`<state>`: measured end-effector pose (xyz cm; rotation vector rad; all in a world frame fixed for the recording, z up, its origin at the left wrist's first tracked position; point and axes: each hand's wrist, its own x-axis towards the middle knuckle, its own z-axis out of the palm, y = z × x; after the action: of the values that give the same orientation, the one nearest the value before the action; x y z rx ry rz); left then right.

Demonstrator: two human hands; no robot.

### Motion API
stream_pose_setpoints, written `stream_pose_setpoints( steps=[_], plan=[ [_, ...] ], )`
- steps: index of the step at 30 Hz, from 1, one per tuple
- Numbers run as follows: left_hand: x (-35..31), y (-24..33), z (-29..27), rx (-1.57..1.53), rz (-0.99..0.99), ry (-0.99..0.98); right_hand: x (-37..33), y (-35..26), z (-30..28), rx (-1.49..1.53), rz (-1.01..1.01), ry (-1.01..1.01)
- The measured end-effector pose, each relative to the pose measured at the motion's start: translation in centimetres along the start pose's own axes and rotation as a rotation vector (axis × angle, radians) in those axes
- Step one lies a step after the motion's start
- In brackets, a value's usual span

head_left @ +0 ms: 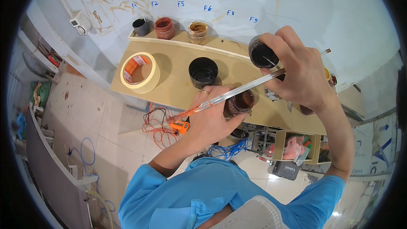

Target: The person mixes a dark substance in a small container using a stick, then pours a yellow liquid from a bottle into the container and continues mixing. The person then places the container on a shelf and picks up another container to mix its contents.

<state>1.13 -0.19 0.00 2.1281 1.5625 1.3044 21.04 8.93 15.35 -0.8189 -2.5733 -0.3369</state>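
Raised above the bench, my right hand [296,68] grips a small dark jar [257,46], tilted so its black inside and a thin rod in it show. Its fingers also hold a long, clear-looking stick [237,91]. The stick slants down to the left across my left hand, and its low end is stained orange-red. My left hand [214,112], with a ring on one finger, is closed around a small jar [241,101] with dark red contents. Just beyond that hand a black cup [203,73] stands on the bench, glossy black inside.
A masking tape roll [140,73] lies on the bench [174,65] at left. Along the back ledge stand a grey cup [140,27], a red-brown jar [164,28] and an ochre-stained jar [197,32]. Below are an orange tool [179,127], blue hose [229,149] and an open box [294,146].
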Motion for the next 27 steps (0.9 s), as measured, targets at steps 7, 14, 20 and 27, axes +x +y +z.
stream_pose_setpoints(
  steps=[7,14,20,27],
  plan=[
    [0.1,-0.2,0.1,-0.003,0.052,0.028,-1.2,-0.2,0.1,-0.02,-0.001,0.014],
    [-0.2,-0.3,0.4,-0.003,0.03,0.055,0.4,-0.2,0.9,0.164,0.067,-0.063],
    [0.0,-0.5,0.3,-0.011,0.04,0.075,4.0,0.0,3.9,0.317,0.143,-0.212],
    [0.0,-0.8,0.2,-0.007,0.041,0.033,6.0,1.0,7.2,0.392,0.175,-0.36]
  ],
)
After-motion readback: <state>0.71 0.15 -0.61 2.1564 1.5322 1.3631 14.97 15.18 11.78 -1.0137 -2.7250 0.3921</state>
